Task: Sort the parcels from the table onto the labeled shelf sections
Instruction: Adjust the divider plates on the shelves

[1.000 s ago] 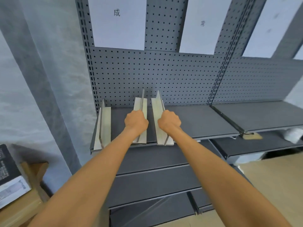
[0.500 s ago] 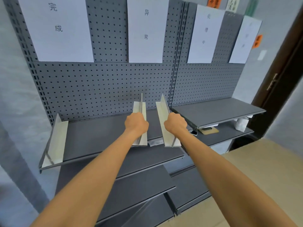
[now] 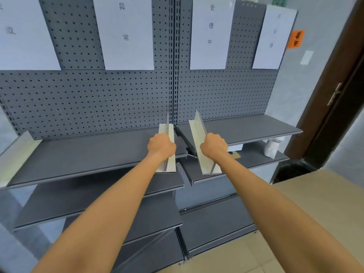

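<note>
hands out front, both fists closed; left hand (image 3: 162,146) grips the upright fin of a pale divider (image 3: 168,152) sitting at the right end of the left shelf (image 3: 82,154); right hand (image 3: 214,147) grips the fin of a second divider (image 3: 198,138), which tilts and seems to hang over the gap beside the right shelf (image 3: 252,129), though whether its base rests on anything i cannot tell; a third divider (image 3: 17,152) stands at the far left end of the left shelf, well apart from the hands; white paper labels (image 3: 126,32) hang on the pegboard (image 3: 88,99) above each section, with printed characters; parcels are nowhere in sight from here, and neither is the table, so the sorting itself looks not yet begun and this reads as setting out the sections first; the dividers look like folded sheet metal, stiff and light, flat base with a thin upright blade; taking them by the blade near the front end, as both hands do, should give good control, but the edge is thin and could bite, and the smooth base would likely slide on the painted shelf; the right one wants setting down flat on its shelf before letting go, else it may tip off the edge; a white roll (image 3: 272,147) sits on a lower shelf at the right, near a dark door (image 3: 334,95).
</note>
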Available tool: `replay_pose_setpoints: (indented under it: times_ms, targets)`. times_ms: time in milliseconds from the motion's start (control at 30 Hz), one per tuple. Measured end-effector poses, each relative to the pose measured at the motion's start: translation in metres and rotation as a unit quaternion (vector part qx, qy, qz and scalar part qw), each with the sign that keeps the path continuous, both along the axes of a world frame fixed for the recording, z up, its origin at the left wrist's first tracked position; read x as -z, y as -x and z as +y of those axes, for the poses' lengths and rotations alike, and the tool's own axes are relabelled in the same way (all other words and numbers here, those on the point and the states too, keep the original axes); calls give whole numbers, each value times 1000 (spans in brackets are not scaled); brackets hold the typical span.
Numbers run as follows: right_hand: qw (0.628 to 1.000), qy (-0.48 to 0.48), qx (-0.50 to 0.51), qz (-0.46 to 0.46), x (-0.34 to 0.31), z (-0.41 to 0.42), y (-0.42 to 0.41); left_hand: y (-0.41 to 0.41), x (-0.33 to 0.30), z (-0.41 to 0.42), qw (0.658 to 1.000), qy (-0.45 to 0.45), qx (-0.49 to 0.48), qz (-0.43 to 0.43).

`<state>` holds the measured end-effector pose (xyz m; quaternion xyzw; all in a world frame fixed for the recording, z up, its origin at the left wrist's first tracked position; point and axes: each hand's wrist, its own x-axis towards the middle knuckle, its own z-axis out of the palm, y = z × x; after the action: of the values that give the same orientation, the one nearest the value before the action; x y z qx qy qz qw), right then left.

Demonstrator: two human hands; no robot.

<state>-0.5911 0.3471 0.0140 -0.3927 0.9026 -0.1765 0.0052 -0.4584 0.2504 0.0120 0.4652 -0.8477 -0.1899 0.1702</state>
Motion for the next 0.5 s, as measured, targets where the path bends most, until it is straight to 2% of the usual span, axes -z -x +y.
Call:
replay_pose_setpoints:
  times_ms: [300,500]
  targets:
    - [1000,-3,0,-13,5,26,79,64,9,15,999,-6,-32,42]
    - [1000,-16,-11,-12,15,10,122,109,20,-1,998,-35,-48,25]
